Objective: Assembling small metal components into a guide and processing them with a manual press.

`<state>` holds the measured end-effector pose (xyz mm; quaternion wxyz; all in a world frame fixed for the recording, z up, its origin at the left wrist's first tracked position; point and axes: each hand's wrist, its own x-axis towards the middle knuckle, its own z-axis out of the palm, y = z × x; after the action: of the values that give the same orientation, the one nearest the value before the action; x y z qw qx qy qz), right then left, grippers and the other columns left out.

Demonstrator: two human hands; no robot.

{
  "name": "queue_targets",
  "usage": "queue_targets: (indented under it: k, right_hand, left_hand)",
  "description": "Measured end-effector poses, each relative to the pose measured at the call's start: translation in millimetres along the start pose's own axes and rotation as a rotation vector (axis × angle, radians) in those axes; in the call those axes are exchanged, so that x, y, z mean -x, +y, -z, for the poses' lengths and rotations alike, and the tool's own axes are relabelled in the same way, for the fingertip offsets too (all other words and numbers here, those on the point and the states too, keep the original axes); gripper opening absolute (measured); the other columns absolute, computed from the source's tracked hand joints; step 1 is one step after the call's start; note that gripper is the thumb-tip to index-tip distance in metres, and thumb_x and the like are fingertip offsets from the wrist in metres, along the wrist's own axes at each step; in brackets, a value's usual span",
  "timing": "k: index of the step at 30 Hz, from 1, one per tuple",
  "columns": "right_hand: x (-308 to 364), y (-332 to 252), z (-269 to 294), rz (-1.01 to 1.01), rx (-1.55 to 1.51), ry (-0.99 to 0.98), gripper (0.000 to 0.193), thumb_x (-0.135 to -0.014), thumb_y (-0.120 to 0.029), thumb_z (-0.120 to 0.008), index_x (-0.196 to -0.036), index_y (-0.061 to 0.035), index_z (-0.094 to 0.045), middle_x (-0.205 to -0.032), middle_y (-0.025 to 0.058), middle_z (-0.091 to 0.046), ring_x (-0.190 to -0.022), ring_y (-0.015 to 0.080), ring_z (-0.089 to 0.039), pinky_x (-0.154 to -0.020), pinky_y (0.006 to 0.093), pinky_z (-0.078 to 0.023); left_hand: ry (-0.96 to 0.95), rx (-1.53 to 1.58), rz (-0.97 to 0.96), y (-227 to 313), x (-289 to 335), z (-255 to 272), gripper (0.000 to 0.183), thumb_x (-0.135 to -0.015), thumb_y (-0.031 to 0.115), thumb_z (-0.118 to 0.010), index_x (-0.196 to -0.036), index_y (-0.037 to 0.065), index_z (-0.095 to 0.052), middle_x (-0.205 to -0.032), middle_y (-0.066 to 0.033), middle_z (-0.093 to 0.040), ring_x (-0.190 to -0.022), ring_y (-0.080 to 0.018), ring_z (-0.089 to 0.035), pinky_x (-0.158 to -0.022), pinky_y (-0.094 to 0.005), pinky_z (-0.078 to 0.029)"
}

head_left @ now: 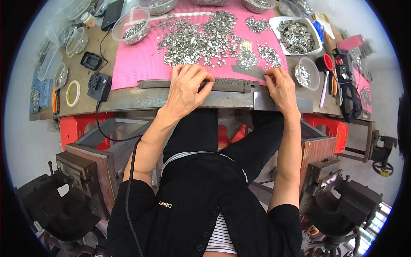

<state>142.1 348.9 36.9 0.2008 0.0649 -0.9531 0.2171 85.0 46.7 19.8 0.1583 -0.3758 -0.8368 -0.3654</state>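
Note:
Along the near edge of the pink mat lies a long dark metal bar (231,85) with a row of small notches. My left hand (185,89) rests over the bar's middle, thumb and fingers closed around something small and dark that I cannot make out. To the right, my right hand (282,91) hovers just past the bar's end, its thumb and fingertips pinched together. Whatever it pinches is too small to name. Beside those fingertips is a flat grey plate (256,73), with a heap of thin silvery pins (247,60) at it. Small metal pieces (192,45) are piled beyond my left hand.
A white tray (319,39) of metal parts stands at the far right, near a clear tub (316,77) and a red-headed tool (328,62). Leftward are a black adapter (100,87), a tape roll (72,93) and a round clear bowl (145,23). A cable crosses my left arm.

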Motion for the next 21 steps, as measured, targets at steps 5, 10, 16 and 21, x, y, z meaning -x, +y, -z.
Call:
queue_targets:
  k: [5,10,16,21]
  right_hand:
    - [3.1,-5.7,-2.2,0.002,0.01,0.065,0.011,-0.087,-0.002,-0.072,-0.094,-0.0007,-0.064,-0.087,0.0133,-0.063,-0.077,0.0309,-0.064,-0.07,0.0392,-0.051]
    - [5.5,-45.9,-17.1,0.022,-0.326,0.101,0.014,-0.084,0.0,-0.074,-0.092,-0.0024,-0.063,-0.088,0.0105,-0.064,-0.081,0.03,-0.062,-0.072,0.04,-0.049]
    - [8.0,-54.6,-31.2,0.128,-0.203,0.101,0.016,-0.081,-0.003,-0.077,-0.091,-0.0059,-0.065,-0.095,0.0065,-0.064,-0.088,0.0274,-0.059,-0.078,0.0394,-0.044]
    - [10.4,-51.8,-26.5,0.157,-0.189,0.075,0.016,-0.08,-0.002,-0.076,-0.093,-0.006,-0.067,-0.096,0.0056,-0.065,-0.089,0.0272,-0.059,-0.079,0.0391,-0.045]
  left_hand:
    - [0.006,-0.009,0.043,4.2,-1.9,-2.8,0.013,-0.081,0.012,-0.074,-0.091,0.01,-0.066,-0.091,-0.0023,-0.062,-0.092,-0.0226,-0.059,-0.095,-0.041,-0.037]
    - [0.043,-0.043,0.073,7.4,-2.4,-2.9,0.016,-0.08,0.009,-0.073,-0.094,0.011,-0.066,-0.092,-0.0025,-0.062,-0.094,-0.023,-0.06,-0.103,-0.0456,-0.035]
    - [0.145,0.073,0.136,6.5,7.7,-3.6,0.014,-0.084,0.008,-0.07,-0.097,0.01,-0.066,-0.093,-0.0027,-0.066,-0.091,-0.0229,-0.063,-0.11,-0.0472,-0.031]
    - [0.273,0.007,0.212,-6.2,11.7,2.9,0.015,-0.087,0.007,-0.068,-0.102,0.009,-0.069,-0.093,-0.0027,-0.069,-0.089,-0.0212,-0.063,-0.107,-0.0454,-0.032]
